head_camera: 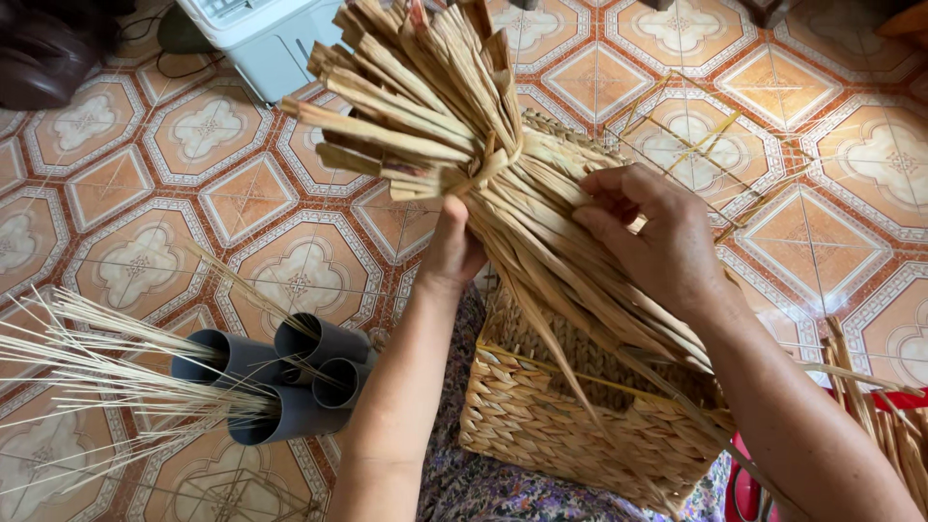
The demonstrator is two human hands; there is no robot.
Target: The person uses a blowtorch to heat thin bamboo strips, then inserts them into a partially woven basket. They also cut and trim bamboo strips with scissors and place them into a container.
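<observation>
A square woven straw basket (541,406) rests on my lap, its long loose strands (425,106) gathered into a tied bundle that fans out toward the top of the view. My left hand (450,253) grips the bundle from underneath, just below the tie. My right hand (653,240) lies on the strands to the right, fingers curled and pinching a few flat strips. The basket's far rim is hidden behind the strands.
Several grey plastic tubes (280,377) lie bundled on the patterned tile floor (145,184) at the left, thin pale stalks (87,367) sticking out of them. A white appliance (261,34) stands at the top. Loose strands (715,145) lie on the tiles at right; a red object (744,488) sits at the bottom right.
</observation>
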